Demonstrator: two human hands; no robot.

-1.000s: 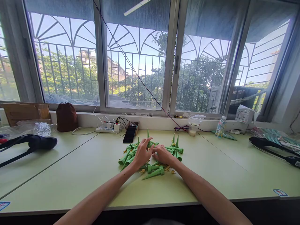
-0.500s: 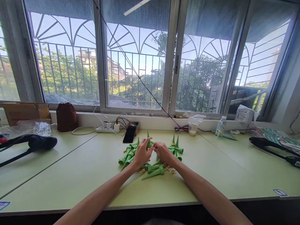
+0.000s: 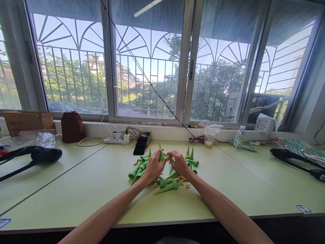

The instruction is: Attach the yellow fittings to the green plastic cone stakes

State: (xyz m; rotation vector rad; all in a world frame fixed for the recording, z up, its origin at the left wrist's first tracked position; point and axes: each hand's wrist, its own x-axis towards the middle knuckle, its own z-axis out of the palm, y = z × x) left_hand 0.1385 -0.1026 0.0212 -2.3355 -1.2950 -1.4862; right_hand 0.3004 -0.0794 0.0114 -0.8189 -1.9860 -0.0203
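Both my hands meet over a loose pile of green plastic plant spikes [image 3: 166, 187] and small yellow valve-like fittings [image 3: 188, 186]. My left hand [image 3: 154, 166] is closed, thumb and fingers around a green spike [image 3: 160, 156] that is mostly hidden. Just to its right, my right hand [image 3: 179, 164] pinches at a tiny yellowish piece [image 3: 167, 156], apparently a yellow fitting; the fingertips partly cover it. Several spikes lie on their sides left of my left hand, and others stand point up behind and beside my right hand.
A black phone [image 3: 140, 145] leans by a small box at the back, near a white power strip [image 3: 117, 140]. Further right are a plastic cup [image 3: 209, 140] and a bottle [image 3: 239, 138]. Black curved objects [image 3: 45, 155] lie at both sides, and a brown pouch [image 3: 72, 127] stands back left.
My right hand has shifted slightly and its fingers have lifted and opened a little away from the left fingertips. My left hand has stayed nearly in place.
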